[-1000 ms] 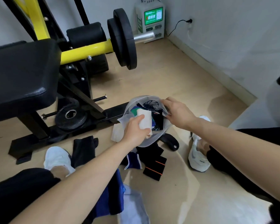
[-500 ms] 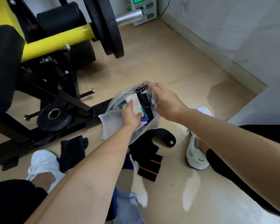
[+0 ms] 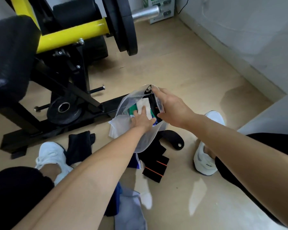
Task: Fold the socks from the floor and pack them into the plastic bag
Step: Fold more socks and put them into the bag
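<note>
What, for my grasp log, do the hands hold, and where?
Right hand pinches the plastic bag by its rim; left hand only presses the white sock inside.

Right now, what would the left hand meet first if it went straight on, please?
The left hand would probably meet the white folded sock inside the plastic bag; depth is unclear.

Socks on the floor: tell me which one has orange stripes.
The striped black sock just below the plastic bag; the plain black sock by the left shoe and the pale grey sock carry no orange.
</note>
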The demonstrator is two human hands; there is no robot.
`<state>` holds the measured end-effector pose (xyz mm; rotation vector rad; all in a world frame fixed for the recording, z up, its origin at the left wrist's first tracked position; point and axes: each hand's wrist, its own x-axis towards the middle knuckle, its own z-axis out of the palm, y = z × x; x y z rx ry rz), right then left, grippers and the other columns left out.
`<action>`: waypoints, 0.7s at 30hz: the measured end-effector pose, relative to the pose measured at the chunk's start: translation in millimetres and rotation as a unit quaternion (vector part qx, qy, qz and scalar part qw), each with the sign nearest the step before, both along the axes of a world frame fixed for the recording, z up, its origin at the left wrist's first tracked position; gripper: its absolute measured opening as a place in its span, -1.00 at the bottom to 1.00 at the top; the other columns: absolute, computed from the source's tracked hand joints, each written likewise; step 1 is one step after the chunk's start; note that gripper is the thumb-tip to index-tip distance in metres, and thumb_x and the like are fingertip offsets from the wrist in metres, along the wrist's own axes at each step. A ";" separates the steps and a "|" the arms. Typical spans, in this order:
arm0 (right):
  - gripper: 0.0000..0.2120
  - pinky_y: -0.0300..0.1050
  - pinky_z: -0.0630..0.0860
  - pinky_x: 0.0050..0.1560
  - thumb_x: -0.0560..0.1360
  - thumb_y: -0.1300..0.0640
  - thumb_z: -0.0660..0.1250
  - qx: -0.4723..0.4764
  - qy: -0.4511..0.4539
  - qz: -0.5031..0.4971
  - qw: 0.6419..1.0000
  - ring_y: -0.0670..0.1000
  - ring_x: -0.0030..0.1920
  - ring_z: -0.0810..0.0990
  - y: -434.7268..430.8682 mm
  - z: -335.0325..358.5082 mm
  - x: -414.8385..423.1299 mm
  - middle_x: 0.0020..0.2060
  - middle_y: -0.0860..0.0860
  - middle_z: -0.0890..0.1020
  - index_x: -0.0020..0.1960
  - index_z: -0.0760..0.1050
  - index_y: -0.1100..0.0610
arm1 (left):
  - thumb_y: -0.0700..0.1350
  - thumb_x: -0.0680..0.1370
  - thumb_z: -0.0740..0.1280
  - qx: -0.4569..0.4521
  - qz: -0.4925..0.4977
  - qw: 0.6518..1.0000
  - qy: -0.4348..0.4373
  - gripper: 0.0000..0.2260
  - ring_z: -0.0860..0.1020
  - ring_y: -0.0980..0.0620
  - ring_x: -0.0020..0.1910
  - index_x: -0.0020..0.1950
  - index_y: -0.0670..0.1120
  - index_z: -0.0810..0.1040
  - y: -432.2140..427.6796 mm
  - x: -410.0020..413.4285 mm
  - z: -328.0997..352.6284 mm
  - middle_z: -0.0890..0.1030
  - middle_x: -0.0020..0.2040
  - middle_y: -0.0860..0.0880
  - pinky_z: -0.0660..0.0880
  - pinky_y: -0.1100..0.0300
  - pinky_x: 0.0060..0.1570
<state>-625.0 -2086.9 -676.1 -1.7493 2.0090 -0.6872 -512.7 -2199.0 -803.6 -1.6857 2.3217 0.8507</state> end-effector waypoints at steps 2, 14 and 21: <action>-0.16 -0.03 0.39 0.32 0.40 0.37 0.38 -0.001 0.004 0.006 1.000 0.10 0.44 0.35 2.3 -0.8 2.1 0.48 0.02 0.32 0.59 0.13 0.08 | 0.21 0.56 0.31 0.014 0.005 0.999 0.046 -0.24 0.23 -0.28 0.52 0.65 0.10 0.01 8.6 10.5 9.4 0.03 0.61 -0.19 0.33 -0.10 0.43; -0.42 -0.05 0.42 0.22 0.45 0.15 0.48 0.007 0.079 -0.010 0.997 0.11 0.29 0.46 9.0 -0.6 32.4 0.31 0.04 0.44 0.43 0.42 0.04 | 0.04 0.61 0.32 -0.173 -0.232 0.940 0.182 -0.77 0.56 0.09 -0.02 0.24 0.05 0.60 84.9 157.3 74.8 0.58 0.10 0.10 0.50 0.11 -0.10; -0.53 0.05 0.43 0.23 0.42 0.17 0.50 -0.018 0.118 0.025 0.993 0.22 0.24 0.48 14.5 -10.6 43.1 0.29 0.15 0.47 0.31 0.54 0.13 | -0.08 0.57 0.35 -0.136 -0.301 0.943 0.037 -0.80 0.55 0.00 0.07 0.18 0.04 0.60 75.5 249.9 9.9 0.57 0.07 0.07 0.52 0.06 -0.13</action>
